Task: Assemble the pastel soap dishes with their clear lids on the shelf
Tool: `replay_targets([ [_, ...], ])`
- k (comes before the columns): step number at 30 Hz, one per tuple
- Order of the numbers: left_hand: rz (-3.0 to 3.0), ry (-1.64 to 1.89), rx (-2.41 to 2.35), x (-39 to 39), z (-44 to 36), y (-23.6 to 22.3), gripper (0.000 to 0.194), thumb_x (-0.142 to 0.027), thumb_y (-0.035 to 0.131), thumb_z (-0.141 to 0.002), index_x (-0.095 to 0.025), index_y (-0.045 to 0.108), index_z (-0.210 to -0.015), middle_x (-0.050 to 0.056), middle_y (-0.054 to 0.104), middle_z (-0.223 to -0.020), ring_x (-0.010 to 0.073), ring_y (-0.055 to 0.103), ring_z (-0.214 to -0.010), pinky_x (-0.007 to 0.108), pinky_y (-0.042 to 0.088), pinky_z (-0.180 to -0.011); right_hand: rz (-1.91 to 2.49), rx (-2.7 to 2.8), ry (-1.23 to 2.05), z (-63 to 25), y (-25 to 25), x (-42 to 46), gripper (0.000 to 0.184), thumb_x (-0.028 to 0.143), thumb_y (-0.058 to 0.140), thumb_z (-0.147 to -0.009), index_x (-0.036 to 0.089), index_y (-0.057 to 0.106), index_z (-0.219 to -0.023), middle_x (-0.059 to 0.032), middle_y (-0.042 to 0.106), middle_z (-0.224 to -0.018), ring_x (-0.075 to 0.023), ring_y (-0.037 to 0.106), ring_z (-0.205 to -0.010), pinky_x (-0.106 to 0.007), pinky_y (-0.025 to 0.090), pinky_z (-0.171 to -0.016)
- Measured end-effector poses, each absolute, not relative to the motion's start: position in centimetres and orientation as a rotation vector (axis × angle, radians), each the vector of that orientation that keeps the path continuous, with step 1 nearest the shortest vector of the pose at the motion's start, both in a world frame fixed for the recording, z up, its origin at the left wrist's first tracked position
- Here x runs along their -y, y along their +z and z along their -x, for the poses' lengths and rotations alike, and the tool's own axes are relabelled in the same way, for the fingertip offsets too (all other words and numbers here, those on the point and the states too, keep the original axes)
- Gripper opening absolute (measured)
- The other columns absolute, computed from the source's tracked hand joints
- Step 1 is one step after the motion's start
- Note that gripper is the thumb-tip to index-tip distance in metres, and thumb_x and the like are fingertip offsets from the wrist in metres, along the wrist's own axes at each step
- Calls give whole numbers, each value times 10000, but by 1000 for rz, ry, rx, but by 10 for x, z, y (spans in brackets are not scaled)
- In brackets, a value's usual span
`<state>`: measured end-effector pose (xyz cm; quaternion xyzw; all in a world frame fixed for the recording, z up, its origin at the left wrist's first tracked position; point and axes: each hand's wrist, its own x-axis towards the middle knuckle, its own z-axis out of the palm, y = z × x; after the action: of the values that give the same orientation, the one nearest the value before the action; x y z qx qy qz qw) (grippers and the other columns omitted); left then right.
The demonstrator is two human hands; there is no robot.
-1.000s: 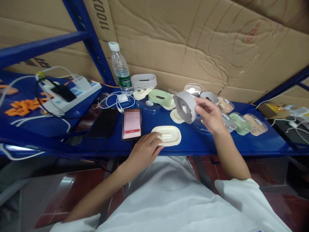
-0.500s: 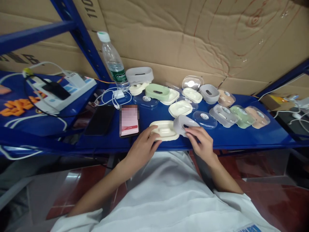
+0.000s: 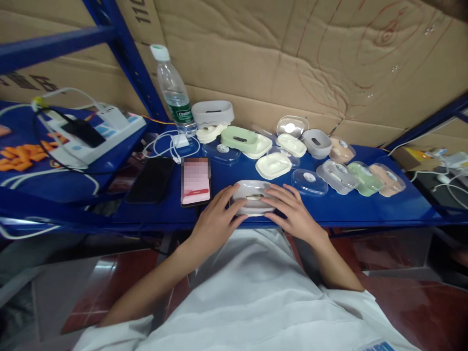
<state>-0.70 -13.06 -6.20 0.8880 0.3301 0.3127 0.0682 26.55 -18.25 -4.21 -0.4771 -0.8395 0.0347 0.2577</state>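
A grey oval insert (image 3: 252, 189) sits on top of a cream soap-dish base (image 3: 256, 210) at the front edge of the blue shelf (image 3: 351, 214). My left hand (image 3: 215, 219) grips the left end of this stack, fingers curled round it. My right hand (image 3: 292, 212) lies on its right side with fingers stretched over the grey piece, pressing it down. Both hands touch the stack.
Behind lie more dish parts: a cream tray (image 3: 273, 165), clear lids (image 3: 309, 181), a green dish (image 3: 239, 139), a grey dish (image 3: 212, 113), and capped dishes (image 3: 365, 178) to the right. A phone (image 3: 196, 181), a dark phone (image 3: 151, 179), a water bottle (image 3: 173, 92) and a power strip (image 3: 98, 134) stand left.
My right hand brought the grey insert down from the air and set it onto the cream base. My left hand stayed on the base. The camera view tipped slightly.
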Motion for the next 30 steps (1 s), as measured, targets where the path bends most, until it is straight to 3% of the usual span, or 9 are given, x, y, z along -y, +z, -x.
replay_targets([
  [6, -2755, 971, -1008, 129, 5, -67, 240, -316, 692, -1034, -210, 729, -1246, 151, 667, -1459, 350, 649, -1355, 518, 605, -1116, 1310, 2260, 190, -281, -56, 183, 438, 337, 608, -1091, 386, 623, -1526, -49, 587, -1622, -311, 472, -1575, -626, 428, -1282],
  [13, -2754, 928, -1034, 130, 4, -66, 234, -323, 673, -1045, -233, 739, -1250, 134, 670, -1471, 349, 637, -1371, 527, 596, -1125, 1283, 2205, 298, -280, -55, 185, 506, 355, 627, -1075, 440, 575, -1571, -15, 549, -1654, -313, 437, -1597, -602, 454, -1284],
  [18, -2721, 900, -1042, 132, 4, -62, 228, -315, 662, -1047, -242, 744, -1247, 123, 673, -1471, 347, 636, -1377, 525, 597, -1124, 1308, 2003, 324, -295, -43, 182, 527, 395, 498, -1124, 416, 465, -1649, -25, 561, -1646, -278, 521, -1540, -547, 462, -1285],
  [23, -2695, 891, -1033, 133, 4, -62, 228, -313, 656, -1048, -243, 732, -1251, 120, 654, -1501, 351, 621, -1411, 536, 588, -1144, 1486, 2156, 46, -320, -23, 138, 501, 393, 462, -1122, 310, 542, -1609, -98, 617, -1588, -319, 542, -1517, -596, 434, -1275],
  [26, -2700, 894, -1027, 133, 4, -64, 228, -311, 650, -1052, -221, 723, -1249, 133, 645, -1512, 359, 613, -1427, 542, 580, -1160, 1632, 2283, -54, -342, -13, 100, 552, 393, 521, -1085, 225, 538, -1611, -167, 518, -1665, -388, 469, -1564, -653, 404, -1265],
  [30, -2692, 897, -1020, 132, 4, -66, 227, -303, 651, -1050, -205, 715, -1245, 147, 643, -1507, 366, 606, -1438, 557, 574, -1171, 1745, 2346, -46, -370, -9, 55, 603, 463, 589, -1049, 245, 541, -1609, -164, 433, -1723, -435, 402, -1596, -710, 360, -1264],
])
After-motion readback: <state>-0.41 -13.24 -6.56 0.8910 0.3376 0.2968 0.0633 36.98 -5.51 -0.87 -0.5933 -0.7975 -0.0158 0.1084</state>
